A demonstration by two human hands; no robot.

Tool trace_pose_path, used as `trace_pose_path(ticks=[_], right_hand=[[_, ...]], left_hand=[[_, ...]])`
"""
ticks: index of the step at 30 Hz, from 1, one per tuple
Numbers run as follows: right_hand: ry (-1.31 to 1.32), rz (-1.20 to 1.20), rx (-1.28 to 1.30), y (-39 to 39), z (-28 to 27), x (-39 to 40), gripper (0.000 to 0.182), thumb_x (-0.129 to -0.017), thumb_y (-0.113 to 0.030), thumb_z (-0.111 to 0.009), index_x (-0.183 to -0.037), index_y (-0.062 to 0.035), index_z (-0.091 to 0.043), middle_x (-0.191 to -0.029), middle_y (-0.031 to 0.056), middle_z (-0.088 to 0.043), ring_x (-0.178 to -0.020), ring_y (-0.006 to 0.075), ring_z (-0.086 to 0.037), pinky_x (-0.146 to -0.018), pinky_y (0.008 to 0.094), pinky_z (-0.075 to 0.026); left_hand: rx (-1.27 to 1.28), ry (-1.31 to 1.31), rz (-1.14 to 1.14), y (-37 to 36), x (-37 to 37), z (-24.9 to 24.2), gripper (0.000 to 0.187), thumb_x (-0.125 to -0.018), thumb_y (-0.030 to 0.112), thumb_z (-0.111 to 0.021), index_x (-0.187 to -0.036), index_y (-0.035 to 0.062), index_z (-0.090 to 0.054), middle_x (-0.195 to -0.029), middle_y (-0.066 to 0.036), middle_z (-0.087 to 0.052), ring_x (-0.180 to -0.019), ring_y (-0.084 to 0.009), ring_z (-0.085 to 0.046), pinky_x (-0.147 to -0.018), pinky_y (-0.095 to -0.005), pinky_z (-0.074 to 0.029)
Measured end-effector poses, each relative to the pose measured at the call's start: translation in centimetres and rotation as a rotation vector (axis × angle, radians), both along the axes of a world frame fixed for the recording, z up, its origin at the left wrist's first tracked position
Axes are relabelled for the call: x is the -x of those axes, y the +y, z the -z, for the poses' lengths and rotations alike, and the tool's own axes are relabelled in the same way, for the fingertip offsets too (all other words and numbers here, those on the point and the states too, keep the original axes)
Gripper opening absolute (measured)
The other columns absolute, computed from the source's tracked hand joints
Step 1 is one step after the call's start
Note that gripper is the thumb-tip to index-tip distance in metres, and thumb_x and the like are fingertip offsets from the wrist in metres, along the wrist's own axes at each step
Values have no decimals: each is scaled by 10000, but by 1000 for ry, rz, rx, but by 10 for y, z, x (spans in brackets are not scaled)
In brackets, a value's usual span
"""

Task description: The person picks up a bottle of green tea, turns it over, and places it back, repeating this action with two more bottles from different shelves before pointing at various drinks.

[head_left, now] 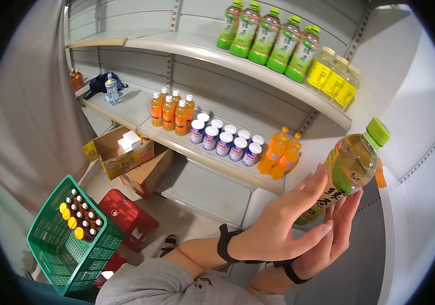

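A green tea bottle (pixel 340 178) with a green cap is tilted to the right, close to the camera. My left hand (pixel 283 218) is against its near left side, fingers along the label. My right hand (pixel 332 236) wraps the bottle from below and behind, and the two hands meet near its lower part. Similar green tea bottles (pixel 265 38) stand in a row on the upper shelf, beside bottles with yellow labels (pixel 332 79). On the shelf below are orange-labelled bottles (pixel 168 113), white-lidded cans (pixel 223 144) and orange soda bottles (pixel 278 155).
A green basket (pixel 49 254) with dark bottles and yellow-capped items stands at the lower left, beside a red stool (pixel 128 216). Open cardboard box (pixel 126 161) lies near the lower shelf. A clear bottle (pixel 111 91) and dark cloth (pixel 98 85) rest on the left shelf.
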State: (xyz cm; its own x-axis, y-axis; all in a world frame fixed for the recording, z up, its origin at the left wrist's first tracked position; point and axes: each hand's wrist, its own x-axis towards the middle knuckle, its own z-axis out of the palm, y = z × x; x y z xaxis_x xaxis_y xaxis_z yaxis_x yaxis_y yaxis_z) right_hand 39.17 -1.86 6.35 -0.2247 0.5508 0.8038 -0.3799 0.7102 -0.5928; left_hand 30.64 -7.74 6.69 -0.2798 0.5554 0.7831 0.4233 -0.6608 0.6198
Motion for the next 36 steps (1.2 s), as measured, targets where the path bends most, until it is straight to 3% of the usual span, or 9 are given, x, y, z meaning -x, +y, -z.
trace_pose_path(ticks=[11,13,19,29,33,35,36], right_hand=[[-41,-118,-48,-48,1,129,535,-753,-34,-317,-1267,94,-241,-1274,272,-301,-1175,329,-337,-984,395,-242],[-6,-163,-11,-56,1,153,577,-709,-4,-352,-1268,90,-242,-1240,260,-364,-1148,289,-377,-959,343,-269],[49,-209,21,-63,8,217,557,-724,15,-365,-1258,109,-238,-1292,245,-300,-1197,275,-312,-976,331,-241],[-74,-230,-29,-40,8,287,544,-713,4,-382,-1236,114,-284,-1274,259,-322,-1184,281,-341,-955,312,-263],[-5,-324,-109,-19,-14,308,471,-789,-31,-400,-1222,125,-300,-1267,287,-308,-1195,289,-317,-950,316,-267],[54,-329,-184,-7,-32,324,472,-790,-24,-392,-1226,127,-292,-1248,278,-341,-1162,272,-358,-931,304,-290],[131,-335,-259,-4,-40,331,472,-792,-18,-385,-1230,129,-283,-1230,269,-374,-1130,255,-400,-911,291,-313]], left_hand=[[15,29,-201,-66,122,1,667,-740,124,-569,-1272,-86,-226,-1319,-253,-241,-1231,-311,-266,-977,-332,-247],[29,46,-217,-73,145,1,668,-729,109,-573,-1269,-89,-233,-1316,-252,-250,-1229,-308,-272,-976,-330,-250],[0,81,-265,-87,202,3,640,-724,135,-579,-1253,-72,-284,-1276,-267,-303,-1203,-360,-285,-970,-379,-276],[26,-18,-330,-71,271,10,665,-691,111,-591,-1253,-74,-287,-1265,-283,-310,-1209,-346,-282,-962,-354,-282],[-136,-64,-307,-45,294,-8,639,-702,88,-576,-1243,-89,-286,-1244,-297,-332,-1191,-339,-316,-954,-338,-288],[-120,38,-333,-38,302,-22,647,-731,88,-518,-1281,-80,-221,-1298,-202,-316,-1203,-251,-322,-977,-339,-251],[-156,33,-333,-34,303,-28,639,-733,90,-514,-1279,-80,-230,-1292,-204,-322,-1201,-252,-326,-974,-345,-256]])
